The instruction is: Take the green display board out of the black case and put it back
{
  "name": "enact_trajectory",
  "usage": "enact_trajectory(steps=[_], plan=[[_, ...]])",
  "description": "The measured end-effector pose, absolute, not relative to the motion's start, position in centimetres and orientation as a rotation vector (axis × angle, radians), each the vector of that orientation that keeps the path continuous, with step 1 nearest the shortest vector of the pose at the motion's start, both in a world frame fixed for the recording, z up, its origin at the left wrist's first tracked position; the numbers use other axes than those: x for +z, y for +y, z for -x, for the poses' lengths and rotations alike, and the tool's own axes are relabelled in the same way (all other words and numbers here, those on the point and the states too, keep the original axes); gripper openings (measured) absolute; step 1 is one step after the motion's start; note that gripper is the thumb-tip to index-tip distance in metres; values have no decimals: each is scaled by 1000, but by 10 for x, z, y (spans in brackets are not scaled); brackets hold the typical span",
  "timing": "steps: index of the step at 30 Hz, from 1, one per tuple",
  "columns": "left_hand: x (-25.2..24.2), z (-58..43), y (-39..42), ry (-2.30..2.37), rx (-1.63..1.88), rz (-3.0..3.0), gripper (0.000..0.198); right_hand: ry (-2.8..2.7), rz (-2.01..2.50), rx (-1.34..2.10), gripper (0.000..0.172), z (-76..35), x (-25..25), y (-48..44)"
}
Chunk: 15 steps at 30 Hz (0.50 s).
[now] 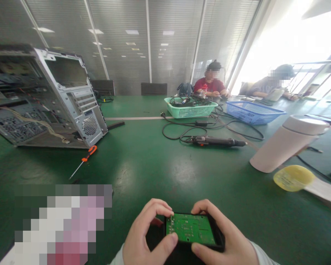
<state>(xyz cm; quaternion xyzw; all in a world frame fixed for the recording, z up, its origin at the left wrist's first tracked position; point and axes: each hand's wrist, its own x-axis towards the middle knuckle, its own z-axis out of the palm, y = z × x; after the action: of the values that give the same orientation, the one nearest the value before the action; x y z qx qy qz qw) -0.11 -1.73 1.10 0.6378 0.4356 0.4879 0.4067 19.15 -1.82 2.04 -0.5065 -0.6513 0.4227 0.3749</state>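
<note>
A rectangular green circuit board (191, 229) with pale traces and tiny solder points sits in a shallow black plastic casing (219, 241), held over the green tabletop (154, 173) in front of the person. The left hand (146, 233) pinches the board's left end between thumb and forefinger; the right hand (226, 232) clasps the casing's right end, fingers curled over its rim.

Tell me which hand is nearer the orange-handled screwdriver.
Left. The left hand is nearer, behind and to the right of the screwdriver. The right hand is farther away, on the far side of the circuit board.
</note>
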Motion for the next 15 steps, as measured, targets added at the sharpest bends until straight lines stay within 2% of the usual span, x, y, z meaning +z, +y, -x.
enact_trajectory(steps=[15], plan=[[9,1,-17,1058,1230,-1558,19,-1649,1287,1126,30,-193,15,-19]])
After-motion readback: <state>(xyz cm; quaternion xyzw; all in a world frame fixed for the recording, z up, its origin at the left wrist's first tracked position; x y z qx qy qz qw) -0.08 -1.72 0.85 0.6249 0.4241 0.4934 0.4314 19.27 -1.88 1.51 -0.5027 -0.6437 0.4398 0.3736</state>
